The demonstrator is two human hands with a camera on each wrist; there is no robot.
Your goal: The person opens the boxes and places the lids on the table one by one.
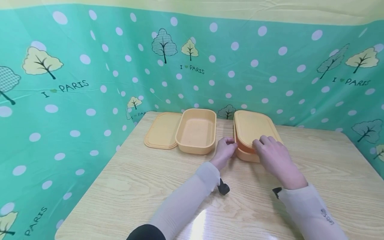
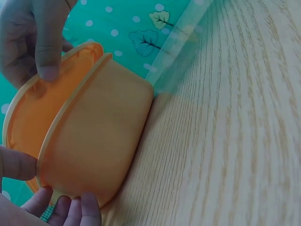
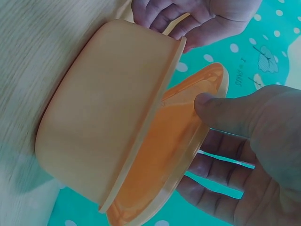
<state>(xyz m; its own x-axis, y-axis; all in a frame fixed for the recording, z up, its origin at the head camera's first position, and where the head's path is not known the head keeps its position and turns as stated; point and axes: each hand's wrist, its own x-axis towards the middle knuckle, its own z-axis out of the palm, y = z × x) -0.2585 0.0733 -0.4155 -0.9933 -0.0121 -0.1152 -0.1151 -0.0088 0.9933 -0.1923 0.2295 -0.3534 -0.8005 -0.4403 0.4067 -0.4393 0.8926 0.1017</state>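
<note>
On the right side of the table stands a peach plastic food box with its matching lid tilted over it. The near edge of the lid is raised, leaving a gap above the box's rim. My right hand pinches this raised edge, thumb on the underside and fingers on the upper face. At the box's left side, my left hand grips the rim and outer wall between thumb and fingers. The far edge of the lid lies close to the rim. The box's inside is hidden.
A second peach box, without a lid, stands to the left with nothing visible inside. Beside it a flat peach lid lies on the wooden table. A green dotted curtain hangs behind and along the left.
</note>
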